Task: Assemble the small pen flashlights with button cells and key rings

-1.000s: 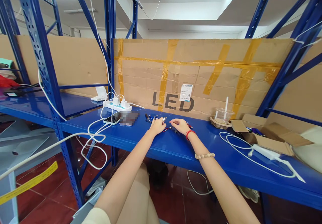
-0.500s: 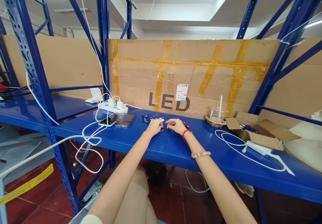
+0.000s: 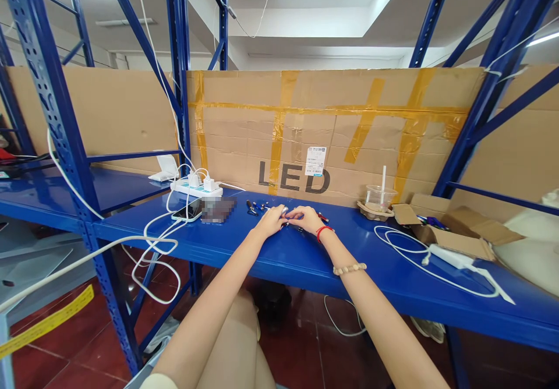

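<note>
My left hand (image 3: 271,221) and my right hand (image 3: 306,219) meet over the blue shelf top (image 3: 244,248), fingertips almost touching. The fingers of my left hand are curled around something small, and only a pale, silvery end peeks out by the thumb. My right hand's fingers are pinched together against the left's; what lies between them is too small to make out. Just beyond my left hand lie small dark and blue pieces (image 3: 252,207). Small red pieces (image 3: 322,217) lie behind my right wrist.
To the left are a white power strip (image 3: 196,188) with plugs, a phone (image 3: 188,209) and looping white cables. A plastic cup with a straw (image 3: 379,195) sits at back right, beside an open cardboard box (image 3: 458,243) and a white adapter (image 3: 449,257). Cardboard sheeting (image 3: 236,133) closes the back.
My right hand has closed in on my left, and its fingers, spread apart before, are now drawn together at the left fingertips. The left hand stays in nearly the same spot.
</note>
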{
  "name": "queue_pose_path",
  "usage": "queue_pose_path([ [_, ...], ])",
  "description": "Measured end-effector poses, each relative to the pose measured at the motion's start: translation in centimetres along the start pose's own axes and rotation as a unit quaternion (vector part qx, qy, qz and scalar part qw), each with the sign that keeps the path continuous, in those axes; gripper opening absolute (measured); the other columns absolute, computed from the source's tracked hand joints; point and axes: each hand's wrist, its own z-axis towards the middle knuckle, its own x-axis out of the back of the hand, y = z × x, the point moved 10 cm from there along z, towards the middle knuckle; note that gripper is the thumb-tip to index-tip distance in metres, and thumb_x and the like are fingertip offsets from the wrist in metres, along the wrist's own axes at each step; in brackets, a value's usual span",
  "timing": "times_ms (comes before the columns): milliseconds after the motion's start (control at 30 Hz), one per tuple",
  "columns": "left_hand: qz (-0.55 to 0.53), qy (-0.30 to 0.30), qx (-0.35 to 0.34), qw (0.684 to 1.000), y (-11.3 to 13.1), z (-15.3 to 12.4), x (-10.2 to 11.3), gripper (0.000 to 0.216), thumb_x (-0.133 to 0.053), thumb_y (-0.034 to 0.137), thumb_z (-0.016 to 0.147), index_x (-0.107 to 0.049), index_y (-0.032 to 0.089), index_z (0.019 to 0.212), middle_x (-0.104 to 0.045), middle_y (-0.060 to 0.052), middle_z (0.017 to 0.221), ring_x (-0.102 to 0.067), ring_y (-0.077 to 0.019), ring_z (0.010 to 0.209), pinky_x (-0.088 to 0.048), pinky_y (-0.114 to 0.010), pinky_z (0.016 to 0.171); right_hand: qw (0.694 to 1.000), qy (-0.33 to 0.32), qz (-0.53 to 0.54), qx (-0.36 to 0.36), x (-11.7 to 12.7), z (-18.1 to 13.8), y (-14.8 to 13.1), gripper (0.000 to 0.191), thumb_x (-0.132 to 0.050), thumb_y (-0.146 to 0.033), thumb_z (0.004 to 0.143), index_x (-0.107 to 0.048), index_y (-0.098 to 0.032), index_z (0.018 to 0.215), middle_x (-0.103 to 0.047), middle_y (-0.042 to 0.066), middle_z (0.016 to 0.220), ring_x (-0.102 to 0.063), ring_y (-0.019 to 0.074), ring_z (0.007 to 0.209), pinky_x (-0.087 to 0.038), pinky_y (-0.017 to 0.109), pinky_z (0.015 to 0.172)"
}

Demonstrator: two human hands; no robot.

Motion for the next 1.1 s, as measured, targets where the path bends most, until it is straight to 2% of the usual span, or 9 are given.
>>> queue_pose_path([
  [133, -0.014, 0.007, -0.007, 1.000, -0.01, 0.14, -0.07, 0.010, -0.048, 0.018, 0.079, -0.039, 0.019, 0.075, -0.054, -0.001, 0.077, -0.052, -0.0173, 0.076, -0.038, -0.026, 0.065, 1.000, -0.006, 0.001, 0.004, -0.20, 0.09, 0.06, 0.015, -0.066, -0.018, 0.060, -0.070, -0.017, 0.075, -0.064, 0.003, 0.073, -0.056, 0.0113, 0.059, -0.046, 0.022, 0.055],
  [367, -0.033, 0.009, -0.018, 0.999, -0.12, 0.37, -0.42, 0.010, -0.045, 0.016, 0.079, -0.038, 0.019, 0.073, -0.051, 0.000, 0.072, -0.051, -0.0154, 0.070, -0.037, -0.024, 0.060, 1.000, -0.004, 0.005, 0.010, -0.18, 0.18, -0.07, 0.011, -0.064, -0.021, 0.063, -0.069, -0.017, 0.073, -0.065, 0.003, 0.072, -0.056, 0.0126, 0.060, -0.046, 0.024, 0.059],
  [600, -0.045, 0.016, -0.017, 0.999, -0.21, 0.37, -0.33, 0.011, -0.046, 0.015, 0.078, -0.037, 0.019, 0.073, -0.051, 0.000, 0.073, -0.051, -0.0156, 0.071, -0.037, -0.025, 0.062, 0.999, -0.016, 0.033, 0.004, -0.60, 0.16, 0.03, 0.015, -0.063, -0.024, 0.064, -0.067, -0.015, 0.075, -0.066, 0.003, 0.068, -0.059, 0.0134, 0.060, -0.048, 0.025, 0.061],
  [833, -0.059, 0.026, -0.013, 0.998, -0.19, 0.34, -0.01, 0.012, -0.045, 0.015, 0.078, -0.035, 0.019, 0.073, -0.051, 0.001, 0.071, -0.051, -0.0152, 0.070, -0.037, -0.024, 0.059, 0.997, -0.015, 0.070, -0.011, -0.65, 0.02, -0.17, 0.017, -0.063, -0.019, 0.064, -0.065, -0.014, 0.080, -0.067, 0.005, 0.071, -0.063, 0.0143, 0.067, -0.051, 0.025, 0.066],
  [1100, -0.064, 0.033, -0.006, 0.997, -0.10, 0.24, 0.30, 0.014, -0.045, 0.015, 0.079, -0.033, 0.020, 0.074, -0.051, 0.001, 0.071, -0.052, -0.0149, 0.069, -0.036, -0.023, 0.058, 0.997, -0.005, 0.073, -0.009, -0.43, 0.04, -0.47, 0.017, -0.063, -0.017, 0.063, -0.065, -0.014, 0.079, -0.067, 0.005, 0.070, -0.063, 0.0146, 0.066, -0.051, 0.025, 0.066],
])
